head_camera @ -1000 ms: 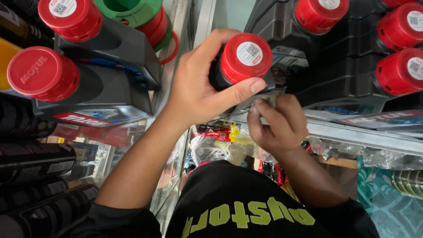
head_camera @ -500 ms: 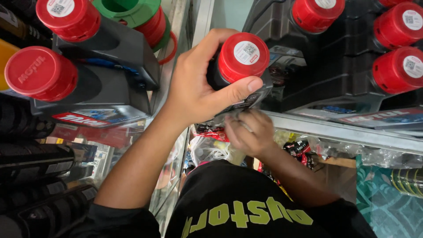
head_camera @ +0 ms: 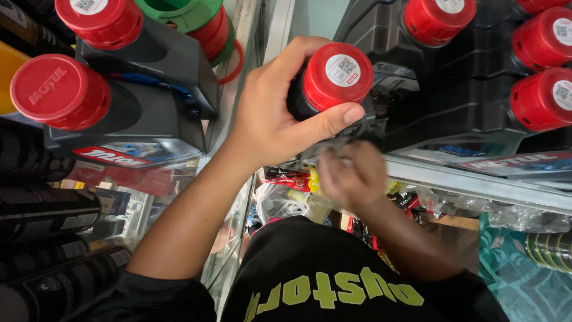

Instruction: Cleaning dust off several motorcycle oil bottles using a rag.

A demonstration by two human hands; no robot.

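Red-capped bottle [head_camera: 335, 77] in left hand [head_camera: 271, 119], blurred right hand [head_camera: 351, 173] seemingly beneath.

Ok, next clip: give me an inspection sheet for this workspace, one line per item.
Surface: glass counter with a metal edge, goods visible beneath.
Job's things: dark bottle with a red cap, upright, gripped around the neck.
Clutter: more red-capped dark bottles to the right and left, a green funnel-like piece, small packets under the glass.
Hands: left hand wrapped around the bottle below the cap; right hand just below it, blurred, grip unclear.
Cables: nothing seen.
Surroundings: stacked black tyres at left, patterned teal cloth lower right.
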